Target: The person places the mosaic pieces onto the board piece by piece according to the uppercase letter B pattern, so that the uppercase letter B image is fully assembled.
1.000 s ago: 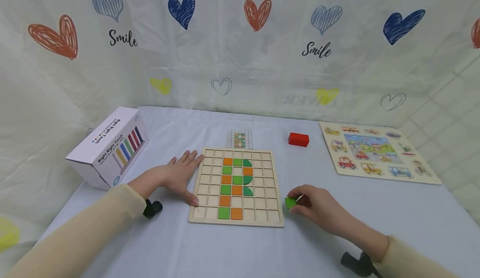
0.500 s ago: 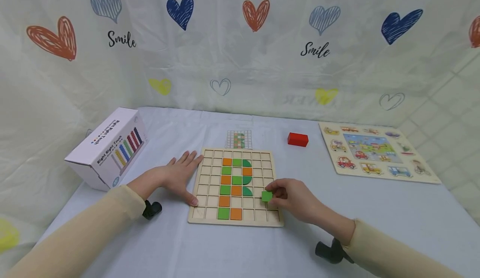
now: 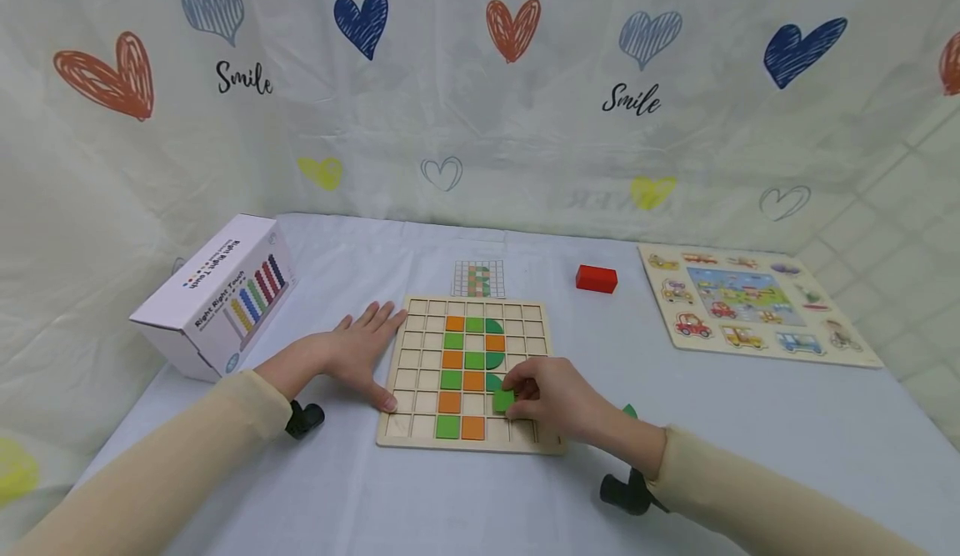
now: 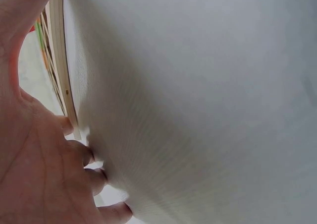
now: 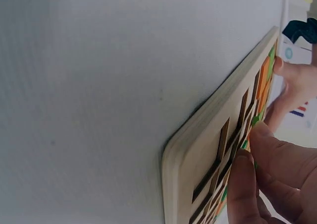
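A wooden grid board (image 3: 407, 356) lies on the white cloth, with orange and green square tiles and dark green rounded tiles in its middle columns. My right hand (image 3: 558, 398) pinches a green square tile (image 3: 503, 402) between thumb and fingers, over the board just below a rounded green tile. Along the board's left edge my left hand (image 3: 352, 356) rests with fingers spread, the thumb touching the lower part of the rim. In the left wrist view the fingertips (image 4: 116, 213) come down on the cloth. The right wrist view shows the pinching fingers (image 5: 242, 174) over the board's cells.
A printed pattern card (image 3: 478, 278) lies behind the board. A red block (image 3: 596, 278) sits to its right. Farther right is a vehicle puzzle board (image 3: 750, 310). A white box (image 3: 217, 293) stands at the left. A green piece (image 3: 629, 411) shows partly behind my right wrist.
My right hand has carried the green square tile leftward from beside the board to above its middle columns. The left hand has stayed at the left edge.
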Demonstrator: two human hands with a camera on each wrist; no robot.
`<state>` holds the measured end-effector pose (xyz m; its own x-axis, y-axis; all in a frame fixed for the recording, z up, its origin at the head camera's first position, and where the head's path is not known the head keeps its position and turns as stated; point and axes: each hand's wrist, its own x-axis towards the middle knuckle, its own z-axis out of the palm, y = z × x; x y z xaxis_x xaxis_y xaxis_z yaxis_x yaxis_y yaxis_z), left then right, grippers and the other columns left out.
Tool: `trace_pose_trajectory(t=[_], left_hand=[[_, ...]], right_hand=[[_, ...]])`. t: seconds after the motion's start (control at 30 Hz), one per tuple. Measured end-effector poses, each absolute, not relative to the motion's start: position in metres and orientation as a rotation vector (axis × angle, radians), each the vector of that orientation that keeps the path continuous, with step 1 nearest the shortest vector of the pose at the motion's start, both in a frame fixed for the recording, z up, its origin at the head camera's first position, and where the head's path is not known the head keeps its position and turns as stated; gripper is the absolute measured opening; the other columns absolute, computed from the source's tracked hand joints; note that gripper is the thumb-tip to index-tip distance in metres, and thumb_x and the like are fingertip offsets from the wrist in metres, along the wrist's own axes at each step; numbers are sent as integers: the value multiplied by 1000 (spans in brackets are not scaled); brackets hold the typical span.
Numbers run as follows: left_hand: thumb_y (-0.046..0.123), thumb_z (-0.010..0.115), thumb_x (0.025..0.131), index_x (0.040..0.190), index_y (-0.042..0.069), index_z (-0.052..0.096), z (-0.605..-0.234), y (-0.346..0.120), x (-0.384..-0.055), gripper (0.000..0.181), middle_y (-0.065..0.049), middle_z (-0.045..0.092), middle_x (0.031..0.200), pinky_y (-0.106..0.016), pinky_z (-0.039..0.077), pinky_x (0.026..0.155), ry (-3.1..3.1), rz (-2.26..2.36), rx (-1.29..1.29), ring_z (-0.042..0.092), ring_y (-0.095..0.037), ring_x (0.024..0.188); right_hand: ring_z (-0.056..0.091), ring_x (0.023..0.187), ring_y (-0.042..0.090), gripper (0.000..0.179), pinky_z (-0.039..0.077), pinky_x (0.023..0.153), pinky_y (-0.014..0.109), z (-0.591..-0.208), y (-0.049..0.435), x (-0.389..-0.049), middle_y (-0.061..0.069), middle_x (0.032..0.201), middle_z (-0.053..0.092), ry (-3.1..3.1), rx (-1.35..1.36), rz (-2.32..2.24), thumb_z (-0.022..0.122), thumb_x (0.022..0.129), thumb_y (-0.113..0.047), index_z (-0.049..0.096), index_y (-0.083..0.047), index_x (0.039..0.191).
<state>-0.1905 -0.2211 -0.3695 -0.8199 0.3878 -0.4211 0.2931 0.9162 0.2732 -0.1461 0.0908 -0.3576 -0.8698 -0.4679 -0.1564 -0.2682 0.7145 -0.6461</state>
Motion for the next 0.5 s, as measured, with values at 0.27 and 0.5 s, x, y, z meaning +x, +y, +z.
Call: trace_pose_trajectory(t=[0.27,0.5], left_hand=[[66,85,70,164,2,5,-370,-220,-191,139,-26,-2,171,-74,6,121,2594,261,482,-4,-48,158],[66,85,69,164,2,5,-371,-220,-191,139,-26,-1,171,-74,6,121,2602,249,474,-3,-48,158]], right_hand=[[54,73,12,22,48,63,18,-360,81,-147,-2,80,63,2659,-620,-825,88,78,-8,78,-6,98],[55,73,11,22,49,64,18,-362,79,-146,-2,80,64,2668,-649,-825,89,77,-7,78,-5,96]])
